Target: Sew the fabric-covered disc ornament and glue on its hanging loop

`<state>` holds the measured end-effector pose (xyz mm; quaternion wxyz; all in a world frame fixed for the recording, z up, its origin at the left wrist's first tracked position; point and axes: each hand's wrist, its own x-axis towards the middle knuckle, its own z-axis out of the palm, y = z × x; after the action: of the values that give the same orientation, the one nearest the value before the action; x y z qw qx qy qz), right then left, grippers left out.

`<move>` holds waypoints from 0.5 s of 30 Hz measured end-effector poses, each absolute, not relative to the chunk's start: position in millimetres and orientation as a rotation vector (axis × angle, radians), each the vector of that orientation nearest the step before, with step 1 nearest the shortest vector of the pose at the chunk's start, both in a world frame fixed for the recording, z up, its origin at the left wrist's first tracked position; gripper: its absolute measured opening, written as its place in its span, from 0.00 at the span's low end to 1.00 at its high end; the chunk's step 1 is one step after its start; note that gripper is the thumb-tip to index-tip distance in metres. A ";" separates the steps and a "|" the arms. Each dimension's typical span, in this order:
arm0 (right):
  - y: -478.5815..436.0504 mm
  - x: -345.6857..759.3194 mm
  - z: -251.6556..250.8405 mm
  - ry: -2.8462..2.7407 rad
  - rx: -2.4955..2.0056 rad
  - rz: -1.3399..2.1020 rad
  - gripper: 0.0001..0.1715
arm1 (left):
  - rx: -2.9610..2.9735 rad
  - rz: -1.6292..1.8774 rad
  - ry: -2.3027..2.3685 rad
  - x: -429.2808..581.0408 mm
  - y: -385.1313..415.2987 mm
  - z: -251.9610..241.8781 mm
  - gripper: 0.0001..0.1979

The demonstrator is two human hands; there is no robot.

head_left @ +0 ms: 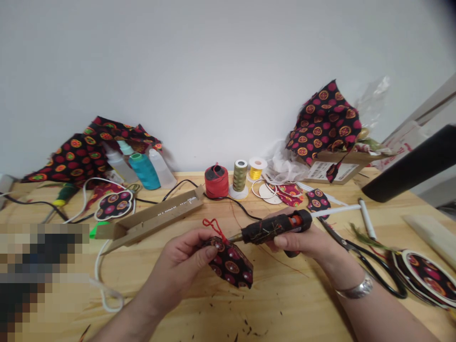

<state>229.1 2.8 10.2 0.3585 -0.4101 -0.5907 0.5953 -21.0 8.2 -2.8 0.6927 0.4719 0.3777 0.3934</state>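
Observation:
Between the thumb and fingers of my left hand (pixel 192 254) is a small dark patterned fabric pouch (pixel 233 267), held above the table. A red cord loop (pixel 214 227) stands up from its top edge. My right hand (pixel 306 244) grips a black hot glue gun (pixel 274 229), wrapped in dark tape with loose threads stuck to it. The gun's metal nozzle (pixel 235 237) points left and meets the pouch's top edge near the base of the cord. A white glue stick (pixel 337 210) sticks out of the gun's back end.
A long cardboard box (pixel 156 216) lies left of centre. Spools of red (pixel 216 183), green (pixel 240 175) and yellow (pixel 256 169) thread stand by the wall. Black-handled scissors (pixel 366 261) lie beside my right forearm, near a round patterned piece (pixel 427 275). Patterned cloth (pixel 324 123) covers a box at the back right.

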 end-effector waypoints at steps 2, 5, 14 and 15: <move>2.8 231.9 7.5 -1.511 -1.095 1.497 0.22 | 1.032 0.876 0.830 -20.6 8.3 -1.8 0.06; 2.3 236.8 3.4 -1.463 -1.088 1.450 0.23 | 1.066 0.874 0.854 -20.7 8.8 -1.8 0.06; 0.6 231.4 11.9 -1.483 -1.027 1.502 0.23 | 1.096 0.881 0.904 -17.8 7.8 4.1 0.06; 0.6 231.1 12.1 -1.482 -1.020 1.507 0.22 | 1.098 0.882 0.910 -17.1 7.4 5.5 0.06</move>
<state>231.1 0.6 12.1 0.3872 -0.4006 -0.5823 0.5920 -17.1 7.4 5.5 0.6688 0.4867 0.4035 0.3912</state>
